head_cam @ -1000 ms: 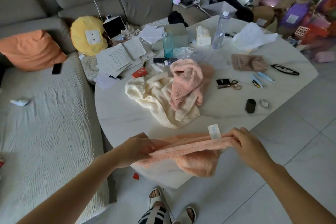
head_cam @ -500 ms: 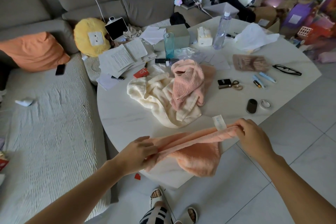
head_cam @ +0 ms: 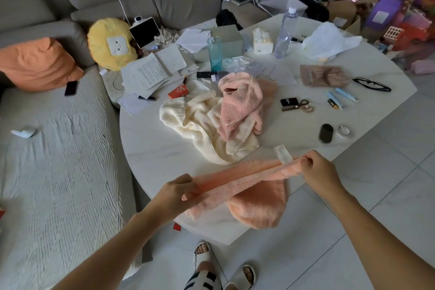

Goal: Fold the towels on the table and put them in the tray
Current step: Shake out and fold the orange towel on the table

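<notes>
I hold an orange towel point(head_cam: 256, 202) stretched by its top edge over the near edge of the white table point(head_cam: 153, 146). My left hand point(head_cam: 175, 192) pinches its left end and my right hand point(head_cam: 320, 172) grips its right end, where a white label sticks up. The rest of the towel hangs down past the table edge. A cream towel point(head_cam: 200, 125) lies crumpled in the middle of the table, with a pink towel point(head_cam: 240, 103) heaped on its right part. No tray is recognisable in view.
The far half of the table holds papers point(head_cam: 150, 73), a teal bottle point(head_cam: 215, 53), a clear bottle point(head_cam: 284, 33), a tissue box point(head_cam: 262, 41), scissors point(head_cam: 301, 106), glasses point(head_cam: 372, 85), pens and a tape roll point(head_cam: 344, 130). A grey sofa point(head_cam: 58, 148) runs along the left. My sandalled feet point(head_cam: 207, 266) stand below.
Both hands have lifted the orange towel's edge a little and drawn it tauter; the right hand has risen further than the left. The towels on the table have not moved.
</notes>
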The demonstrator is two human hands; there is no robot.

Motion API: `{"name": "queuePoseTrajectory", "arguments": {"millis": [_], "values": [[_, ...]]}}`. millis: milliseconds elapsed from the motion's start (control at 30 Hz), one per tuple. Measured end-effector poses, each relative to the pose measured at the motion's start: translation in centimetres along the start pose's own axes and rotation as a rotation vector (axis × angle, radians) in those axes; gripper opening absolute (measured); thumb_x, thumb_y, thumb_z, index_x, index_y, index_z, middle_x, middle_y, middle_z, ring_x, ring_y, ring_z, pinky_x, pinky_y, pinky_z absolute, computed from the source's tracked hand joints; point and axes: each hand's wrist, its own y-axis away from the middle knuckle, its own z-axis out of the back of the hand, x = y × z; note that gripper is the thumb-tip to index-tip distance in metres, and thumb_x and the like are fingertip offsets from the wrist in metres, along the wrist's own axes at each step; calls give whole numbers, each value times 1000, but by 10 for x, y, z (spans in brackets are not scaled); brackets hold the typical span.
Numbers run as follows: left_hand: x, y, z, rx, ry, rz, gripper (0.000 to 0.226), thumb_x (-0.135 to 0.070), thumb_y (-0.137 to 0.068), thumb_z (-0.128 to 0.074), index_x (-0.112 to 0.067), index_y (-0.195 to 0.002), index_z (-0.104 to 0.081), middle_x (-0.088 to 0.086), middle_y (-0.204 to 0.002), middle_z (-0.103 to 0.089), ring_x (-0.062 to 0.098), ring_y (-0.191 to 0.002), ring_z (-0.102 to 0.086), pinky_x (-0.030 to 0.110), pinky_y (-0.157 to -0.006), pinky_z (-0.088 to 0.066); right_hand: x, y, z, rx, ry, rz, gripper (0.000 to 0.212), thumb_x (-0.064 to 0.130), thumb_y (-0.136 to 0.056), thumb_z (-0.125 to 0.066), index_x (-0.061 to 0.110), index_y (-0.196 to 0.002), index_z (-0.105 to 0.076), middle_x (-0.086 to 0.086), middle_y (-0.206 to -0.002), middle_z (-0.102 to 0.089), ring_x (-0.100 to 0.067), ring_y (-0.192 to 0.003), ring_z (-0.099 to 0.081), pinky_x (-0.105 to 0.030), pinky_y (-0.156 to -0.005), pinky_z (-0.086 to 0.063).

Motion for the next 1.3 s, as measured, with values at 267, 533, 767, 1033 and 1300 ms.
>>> {"name": "queuePoseTrajectory", "arguments": {"millis": [267, 533, 767, 1033, 1300], "values": [[29, 15, -33, 243, -271, 90, 53, -79, -69, -59, -43, -106, -68, -23, -102, -59, 0, -90, -56, 22, -85, -45, -14, -25, -40, 59, 34, -151, 18, 19, -97, -39, 14, -105, -55, -9, -95, -59, -30, -85, -52, -35, -70, -40], [26, 26, -52, 21, -99, 40, 12, -44, -89, -64, -33, -85, -65, -21, -94, -53, 4, -77, -56, 28, -67, -55, -24, -35, -45, 65, 34, -160, 19, 19, -96, -43, 12, -106, -57, -10, -97, -62, -31, -88, -56, -34, -70, -41], [14, 15, -26, -150, -96, -116, 13, -25, -94, -60, -17, -84, -63, -5, -85, -56, 13, -66, -54, 26, -59, -51, -33, -13, -31, 242, -12, 39, 22, 10, -87, -58, 32, -87, -58, 11, -92, -66, -10, -85, -62, -27, -63, -45], [8, -9, 3, -214, -241, -267, 23, -19, -87, -62, -9, -67, -67, 5, -86, -68, 23, -65, -60, 34, -58, -53, -35, 16, -4, 356, 177, 234, 39, 28, -90, -64, 47, -118, -46, 25, -98, -63, 1, -81, -61, -20, -65, -43], [8, -13, 33, -303, -213, -167, 21, -27, -100, -48, -13, -94, -62, 3, -79, -64, 24, -56, -57, 36, -51, -52, -27, 37, 15, 224, 276, 494, 14, 28, -93, -61, 33, -94, -48, 30, -80, -56, -6, -58, -50, -14, -51, -35]]}}
